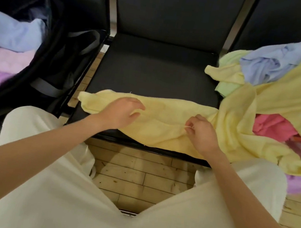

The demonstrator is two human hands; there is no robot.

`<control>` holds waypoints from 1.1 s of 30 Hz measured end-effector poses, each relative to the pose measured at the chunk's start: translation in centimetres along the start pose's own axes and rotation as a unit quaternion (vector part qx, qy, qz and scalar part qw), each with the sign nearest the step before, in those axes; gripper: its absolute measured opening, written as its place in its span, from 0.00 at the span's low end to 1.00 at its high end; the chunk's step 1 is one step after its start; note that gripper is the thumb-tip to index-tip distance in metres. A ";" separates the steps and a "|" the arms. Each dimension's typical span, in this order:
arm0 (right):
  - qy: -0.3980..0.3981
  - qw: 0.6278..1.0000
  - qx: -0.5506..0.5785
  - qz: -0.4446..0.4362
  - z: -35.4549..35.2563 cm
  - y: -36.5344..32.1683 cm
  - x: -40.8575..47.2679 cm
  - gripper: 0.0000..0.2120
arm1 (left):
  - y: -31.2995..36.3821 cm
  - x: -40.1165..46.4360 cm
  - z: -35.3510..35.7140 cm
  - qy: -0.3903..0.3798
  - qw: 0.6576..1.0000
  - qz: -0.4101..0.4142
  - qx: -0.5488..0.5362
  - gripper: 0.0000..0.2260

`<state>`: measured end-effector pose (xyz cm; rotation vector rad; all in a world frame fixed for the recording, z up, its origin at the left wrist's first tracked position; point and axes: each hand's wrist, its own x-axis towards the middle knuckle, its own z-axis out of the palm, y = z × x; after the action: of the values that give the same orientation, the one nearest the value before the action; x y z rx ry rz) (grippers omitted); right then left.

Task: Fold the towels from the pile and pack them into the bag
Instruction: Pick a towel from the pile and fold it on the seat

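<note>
Right hand (201,134): palm down at lower center-right of the frame, fingers curled, pinching a fold of the yellow towel (164,121).
Left hand (122,112): hovered over the towel's left part, fingers loosely curved and spread, holding nothing.
Forearms: both reached in from the bottom corners over pale trousers (77,209).
Yellow towel: lay across the front edge of the black bench (154,72).
Pile (274,87): heaped at right, yellow, blue, green, pink, purple.
Bag (42,74): black, upper left, held blue and purple folded towels (12,47).
</note>
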<state>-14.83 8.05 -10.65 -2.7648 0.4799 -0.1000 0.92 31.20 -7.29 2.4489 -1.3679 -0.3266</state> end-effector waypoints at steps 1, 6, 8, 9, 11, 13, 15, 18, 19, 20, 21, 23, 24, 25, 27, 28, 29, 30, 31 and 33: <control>0.026 0.999 0.037 0.000 -0.1 0.0 -0.2 0.04 | 1.4 0.6 0.6 -0.016 1.000 0.014 -0.015 0.15; 0.072 0.989 0.131 -0.022 -0.9 -0.5 -0.5 0.02 | 6.2 3.6 2.8 -0.087 0.993 0.037 -0.064 0.17; 0.064 0.987 0.148 -0.023 -0.8 -0.4 -0.6 0.02 | 6.9 4.3 3.5 -0.091 0.990 0.021 -0.105 0.14; 0.058 0.986 0.154 -0.022 -0.7 -0.4 -0.7 0.02 | 7.1 4.6 3.8 -0.087 0.988 0.009 -0.130 0.11; 0.057 0.983 0.171 -0.022 -0.5 -0.2 -0.8 0.04 | 7.1 4.7 4.0 -0.062 0.987 -0.007 -0.148 0.07; 0.067 0.982 0.174 -0.036 -0.4 0.0 -0.8 0.10 | 7.0 4.6 3.7 -0.023 0.988 -0.008 -0.152 0.06; 0.065 0.986 0.146 -0.041 -0.3 0.1 -0.7 0.19 | 7.0 4.3 3.0 0.006 0.986 0.000 -0.169 0.08; 0.014 0.992 0.126 -0.017 -0.4 -0.2 -0.6 0.20 | 6.9 3.4 1.5 0.031 0.983 -0.001 -0.181 0.10; -0.001 0.992 0.124 -0.011 -0.4 -0.3 -0.6 0.18 | 6.7 3.1 1.1 0.041 0.982 -0.004 -0.184 0.11; -0.008 0.993 0.120 -0.008 -0.3 -0.3 -0.6 0.17 | 6.5 2.8 0.7 0.051 0.981 -0.010 -0.186 0.12; -0.010 0.993 0.114 -0.009 -0.3 -0.3 -0.6 0.17 | 6.3 2.5 0.4 0.058 0.980 -0.017 -0.188 0.13; -0.007 0.995 0.101 -0.014 -0.1 -0.2 -0.6 0.14 | 6.0 1.8 -0.3 0.060 0.979 -0.027 -0.190 0.13; -0.001 0.995 0.097 -0.014 -0.1 -0.3 -0.5 0.12 | 5.9 1.5 -0.7 0.057 0.981 -0.030 -0.185 0.11; 0.010 0.995 0.101 -0.013 -0.1 -0.3 -0.5 0.09 | 5.9 1.2 -1.0 0.053 0.983 -0.035 -0.171 0.10; 0.054 0.990 0.127 -0.018 -0.2 -0.6 -0.5 0.07 | 5.8 0.7 -1.3 0.034 0.988 -0.048 -0.144 0.07; 0.082 0.986 0.144 -0.024 -0.4 -0.8 -0.6 0.06 | 5.7 0.5 -1.4 0.016 0.988 -0.054 -0.142 0.06; 0.107 0.981 0.159 -0.030 -0.5 -0.9 -0.7 0.06 | 5.6 0.4 -1.3 -0.006 0.988 -0.056 -0.144 0.06; 0.125 0.977 0.171 -0.037 -0.6 -1.1 -0.8 0.05 | 5.7 0.2 -1.3 -0.025 0.989 -0.052 -0.138 0.07; 0.135 0.974 0.179 -0.042 -0.7 -1.2 -0.9 0.05 | 5.7 0.1 -1.3 -0.037 0.992 -0.044 -0.116 0.07; 0.138 0.974 0.174 -0.049 -0.6 -1.5 -1.2 0.04 | 5.8 0.0 -1.3 -0.031 0.999 -0.027 -0.016 0.08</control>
<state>-15.52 9.55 -9.63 -2.4351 0.3522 -0.5444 -3.20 28.52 -3.87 2.4725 -1.3132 -0.4365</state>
